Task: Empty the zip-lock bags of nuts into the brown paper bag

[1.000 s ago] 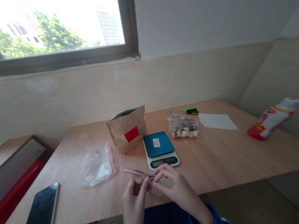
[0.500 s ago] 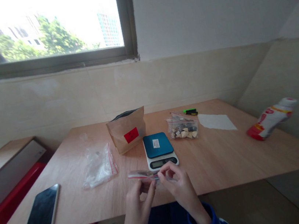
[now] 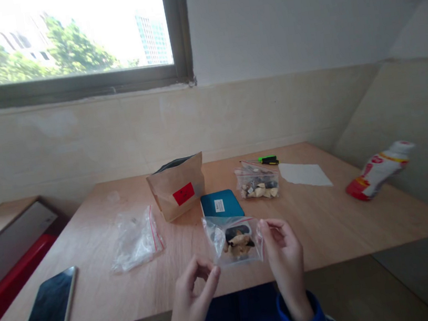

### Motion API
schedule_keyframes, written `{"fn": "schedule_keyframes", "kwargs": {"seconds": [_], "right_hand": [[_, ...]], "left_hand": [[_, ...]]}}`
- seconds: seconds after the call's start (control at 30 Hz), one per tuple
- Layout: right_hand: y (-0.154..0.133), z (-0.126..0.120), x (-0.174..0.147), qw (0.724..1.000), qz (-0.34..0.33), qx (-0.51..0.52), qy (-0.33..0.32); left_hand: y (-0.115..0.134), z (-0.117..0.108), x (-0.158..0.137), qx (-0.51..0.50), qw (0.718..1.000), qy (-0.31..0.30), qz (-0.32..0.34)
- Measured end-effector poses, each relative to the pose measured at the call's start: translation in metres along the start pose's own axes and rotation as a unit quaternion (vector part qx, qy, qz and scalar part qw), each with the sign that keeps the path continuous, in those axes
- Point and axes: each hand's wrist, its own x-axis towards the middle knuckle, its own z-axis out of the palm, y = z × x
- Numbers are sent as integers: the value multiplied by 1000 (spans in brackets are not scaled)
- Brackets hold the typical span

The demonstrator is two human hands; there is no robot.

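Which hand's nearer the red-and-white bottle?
Right. The right hand, holding the clear zip bag, is left of the red-and-white bottle and nearer the camera; the left hand is farther left.

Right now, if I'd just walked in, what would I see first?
Probably the clear bag of brown pieces that the right hand holds in front of the blue scale. Next might come the brown pouch with its red label, left of the scale, then the red-and-white bottle on the right of the table.

Home or office room, unclear which: wooden table [image 3: 318, 225], far edge by beige wall [image 3: 271, 115], window [image 3: 66, 46] above far-left corner.
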Motion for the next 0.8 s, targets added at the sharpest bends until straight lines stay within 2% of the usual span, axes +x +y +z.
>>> {"fn": "schedule_keyframes", "kwargs": {"seconds": [0.13,0.23,0.3,0.4,0.47,0.5,0.57,0.6,0.63,0.7,0.8], "right_hand": [[-10,7,-9,995,53,80,-30],[-16,14,-14,985,85,141,-55],[-16,18,-16,977,107,168,-83],[-8,26,-19,969,118,171,-132],[-3,32,-20,980,71,133,-128],[-2,35,-20,989,26,100,-110],[-4,38,-20,992,-97,23,-79],[-7,40,-19,983,-164,-14,-86],[-11,42,-18,967,-223,-45,-118],[-19,48,-15,920,-306,-79,-234],[-21,63,-9,847,-333,-122,-395]], "left_hand": [[-2,3,2,-93,994,65,-10],[-17,10,7,-162,978,115,-62],[-36,19,11,-240,959,109,-104],[-64,32,16,-373,904,90,-189],[-74,36,17,-416,886,75,-192],[-75,36,18,-417,886,79,-187],[-72,30,20,-398,896,98,-170],[-70,26,22,-383,902,111,-163],[-68,22,25,-368,908,126,-155],[-68,12,34,-342,916,155,-140],[-80,0,46,-318,923,176,-122]]}}
